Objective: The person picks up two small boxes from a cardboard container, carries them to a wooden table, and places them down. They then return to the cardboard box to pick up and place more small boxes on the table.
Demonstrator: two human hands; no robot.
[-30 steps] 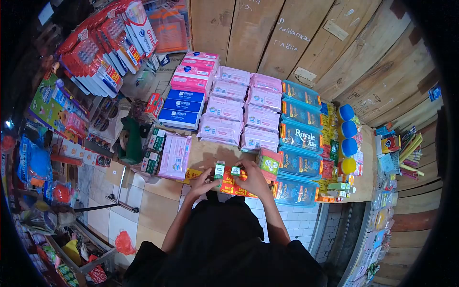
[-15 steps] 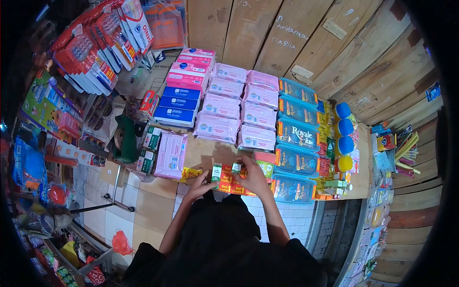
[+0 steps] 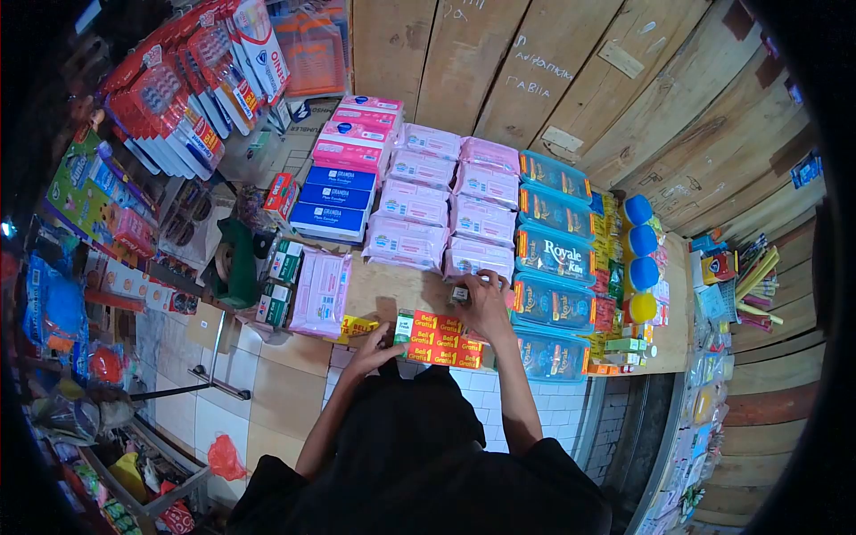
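Note:
A red-and-yellow box [image 3: 446, 342] printed "Beli 1 Gratis 1" lies at the front edge of the wooden shelf, with a green-and-white end [image 3: 403, 326] on its left. My left hand [image 3: 367, 355] grips that left end between thumb and fingers. Just behind the box, my right hand [image 3: 487, 308] has its fingers closed around a small box [image 3: 459, 293], mostly covered by the fingers. A yellow-and-red strip [image 3: 358, 329] shows left of my left hand. The packs directly behind my right hand are pink wipes packs [image 3: 478, 258].
Left on the shelf are a pink pack [image 3: 319, 292], green-and-white boxes [image 3: 280, 278] and a green tape dispenser [image 3: 234, 263]. Blue envelope boxes [image 3: 329, 204] stand behind. Blue Royale packs [image 3: 555, 297] line the right, before blue- and yellow-lidded jars [image 3: 643, 269]. Wooden planks [image 3: 499, 71] form the back wall.
My right hand has moved back and right, carrying the small box off the red-and-yellow box, whose printed face shows more now. My left hand stays at the left end.

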